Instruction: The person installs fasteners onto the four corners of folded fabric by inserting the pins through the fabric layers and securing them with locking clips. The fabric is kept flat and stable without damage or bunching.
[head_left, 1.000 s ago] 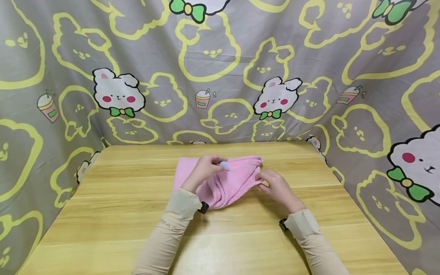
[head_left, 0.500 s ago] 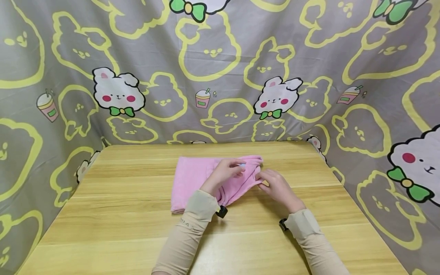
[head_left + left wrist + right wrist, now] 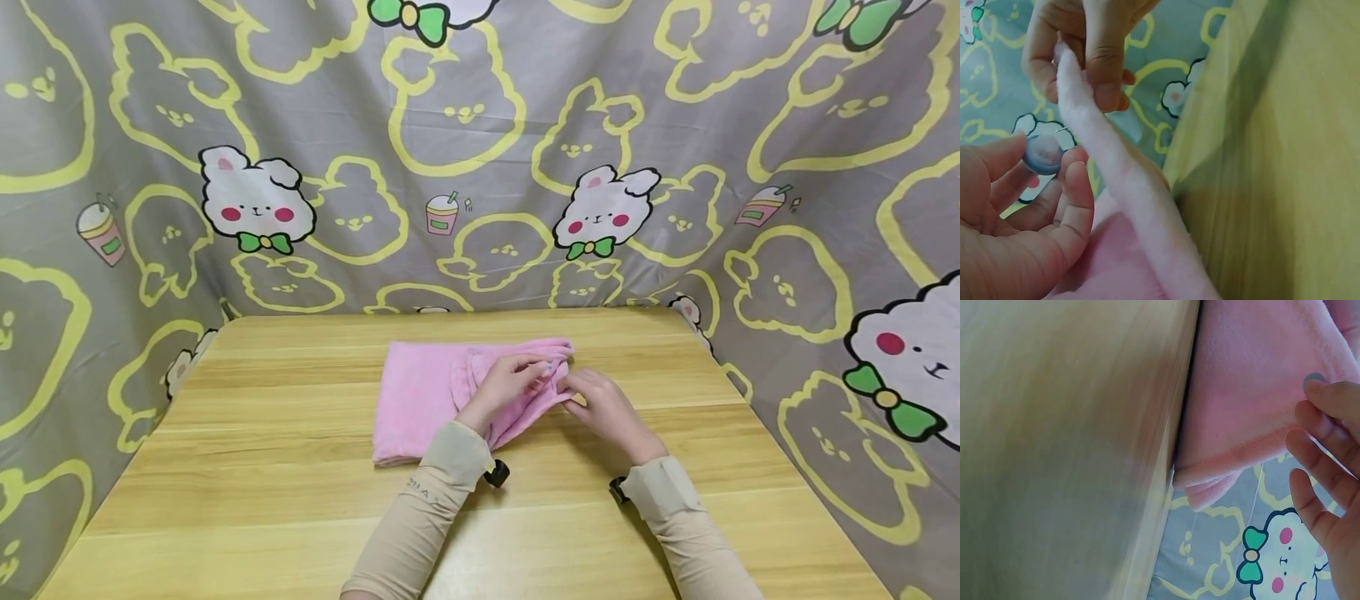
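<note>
A folded pink fleece cloth [image 3: 416,396] lies toward the back of the table, its right end bunched and raised. My left hand [image 3: 506,387] is over that end and pinches a round blue button-like disc [image 3: 1043,154] between thumb and fingers. From the disc a thin metal pin [image 3: 1062,129] points at the cloth's edge, its tip right beside the fleece. At the cloth's right corner my right hand [image 3: 607,412] pinches the edge between thumb and fingers. The right wrist view shows a small blue-grey piece [image 3: 1314,379] at the right thumb's tip.
The wooden table [image 3: 247,517] carries the cloth. A grey curtain [image 3: 480,192] with rabbit prints hangs behind it and along both sides. Black wrist straps [image 3: 497,473] sit on both sleeves.
My left hand has moved right across the cloth with the blue disc, up close to the right hand. The right hand keeps its grip on the corner.
</note>
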`<state>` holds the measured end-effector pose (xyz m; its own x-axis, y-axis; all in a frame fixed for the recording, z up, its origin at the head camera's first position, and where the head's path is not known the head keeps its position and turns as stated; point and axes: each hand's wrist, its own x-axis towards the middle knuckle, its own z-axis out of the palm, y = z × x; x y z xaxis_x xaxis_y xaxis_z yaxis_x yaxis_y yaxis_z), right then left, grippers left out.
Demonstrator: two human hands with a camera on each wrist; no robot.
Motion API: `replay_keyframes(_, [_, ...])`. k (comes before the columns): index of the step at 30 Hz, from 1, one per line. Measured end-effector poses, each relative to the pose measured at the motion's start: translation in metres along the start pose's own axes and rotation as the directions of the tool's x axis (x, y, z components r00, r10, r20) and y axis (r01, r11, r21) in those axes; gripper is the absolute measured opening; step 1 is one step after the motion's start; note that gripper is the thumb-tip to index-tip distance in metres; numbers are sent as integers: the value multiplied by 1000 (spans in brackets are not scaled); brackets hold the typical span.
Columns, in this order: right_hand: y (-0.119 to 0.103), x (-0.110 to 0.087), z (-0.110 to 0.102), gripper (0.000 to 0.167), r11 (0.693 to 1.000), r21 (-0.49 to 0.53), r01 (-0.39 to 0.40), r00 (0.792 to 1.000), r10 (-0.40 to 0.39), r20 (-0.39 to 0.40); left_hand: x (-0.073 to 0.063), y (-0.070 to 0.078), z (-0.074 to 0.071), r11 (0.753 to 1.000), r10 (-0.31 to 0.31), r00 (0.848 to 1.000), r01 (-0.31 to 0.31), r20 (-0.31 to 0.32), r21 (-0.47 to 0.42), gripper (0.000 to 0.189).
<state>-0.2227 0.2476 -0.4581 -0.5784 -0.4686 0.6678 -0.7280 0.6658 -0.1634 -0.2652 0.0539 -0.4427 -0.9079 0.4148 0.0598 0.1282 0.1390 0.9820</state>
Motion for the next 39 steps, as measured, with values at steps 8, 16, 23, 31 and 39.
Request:
replay_keyframes(8, [0, 1, -1, 22, 1000, 3, -13, 1000, 13, 17, 0, -1, 5, 998, -4, 1000, 5, 23, -56, 32])
replay_keyframes(16, [1, 0, 1, 25, 1000, 3, 3, 1000, -3, 5, 1, -1, 8, 992, -14, 999, 19, 37, -127, 32])
replay_keyframes(23, [1, 0, 0, 24, 1000, -2, -5, 1000, 5, 13, 1, -2, 9, 988, -35, 999, 40, 37, -148, 33])
replay_keyframes(31, [1, 0, 0, 24, 1000, -3, -14, 1000, 14, 14, 0, -1, 8, 984, -59, 995, 71, 77, -165, 34])
replay_keyframes(39, [1, 1, -1, 24, 1000, -5, 0, 1000, 0, -3, -1, -2, 8, 995, -63, 995, 69, 71, -75, 34])
